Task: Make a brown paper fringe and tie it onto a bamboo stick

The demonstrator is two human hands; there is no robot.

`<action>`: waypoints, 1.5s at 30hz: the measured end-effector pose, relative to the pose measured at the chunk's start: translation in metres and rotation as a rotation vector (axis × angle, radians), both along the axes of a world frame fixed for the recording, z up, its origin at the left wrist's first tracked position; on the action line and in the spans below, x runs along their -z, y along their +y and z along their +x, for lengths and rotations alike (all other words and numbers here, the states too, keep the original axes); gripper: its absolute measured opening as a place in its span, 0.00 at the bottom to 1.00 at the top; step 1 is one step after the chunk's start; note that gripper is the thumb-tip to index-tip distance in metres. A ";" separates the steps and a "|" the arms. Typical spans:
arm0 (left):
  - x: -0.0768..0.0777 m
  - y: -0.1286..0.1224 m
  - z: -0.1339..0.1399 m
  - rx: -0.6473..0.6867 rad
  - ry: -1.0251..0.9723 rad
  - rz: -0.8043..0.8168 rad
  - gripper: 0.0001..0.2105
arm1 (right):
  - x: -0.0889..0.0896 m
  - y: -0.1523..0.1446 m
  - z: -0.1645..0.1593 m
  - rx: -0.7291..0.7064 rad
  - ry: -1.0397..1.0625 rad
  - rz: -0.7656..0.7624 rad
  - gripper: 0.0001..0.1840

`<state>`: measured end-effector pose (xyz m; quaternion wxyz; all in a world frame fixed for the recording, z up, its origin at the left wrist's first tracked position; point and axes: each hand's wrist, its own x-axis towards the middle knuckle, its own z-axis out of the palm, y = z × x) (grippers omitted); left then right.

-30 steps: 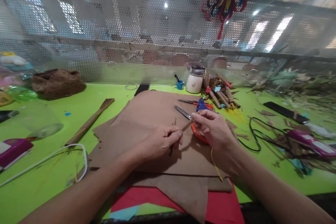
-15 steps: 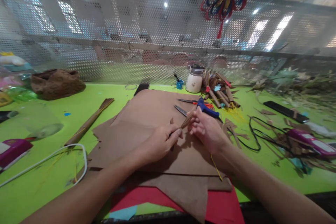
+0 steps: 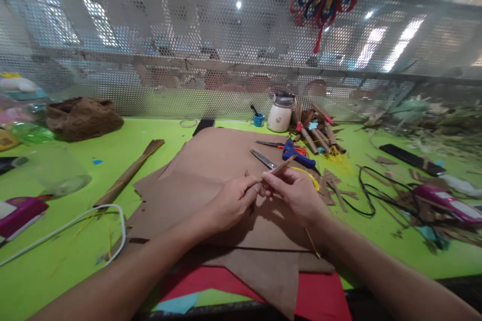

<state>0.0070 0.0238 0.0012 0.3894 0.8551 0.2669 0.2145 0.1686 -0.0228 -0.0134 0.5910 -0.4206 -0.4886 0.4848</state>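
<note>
Between my two hands is a narrow piece of folded brown paper [image 3: 280, 166], pointing up and to the right. My left hand [image 3: 238, 199] pinches its lower end. The fingers of my right hand [image 3: 295, 189] close on its upper part, close to the left fingertips. Both hands are just above large brown paper sheets [image 3: 211, 160]. Beyond the right hand lie scissors with a blue handle [image 3: 299, 154] and a second pair with orange handles [image 3: 273, 144]. A yellow string [image 3: 312, 241] hangs below the right wrist, and a yellow loop [image 3: 311, 176] shows behind the right hand.
Rolled paper bundles [image 3: 320, 135] lie beside a white jar [image 3: 280, 113] at the back. One long paper roll [image 3: 130, 173] rests at left near a white cable [image 3: 122, 223]. At right are a black cable [image 3: 363, 185], paper scraps and a purple device [image 3: 448, 203].
My right hand has moved from open fingers near the blue handle down onto the paper, and now pinches it. The left hand keeps its hold in nearly the same place.
</note>
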 end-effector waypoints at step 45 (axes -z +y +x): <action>0.005 -0.012 0.000 -0.149 -0.021 0.172 0.13 | 0.003 -0.013 -0.018 0.301 -0.387 0.256 0.07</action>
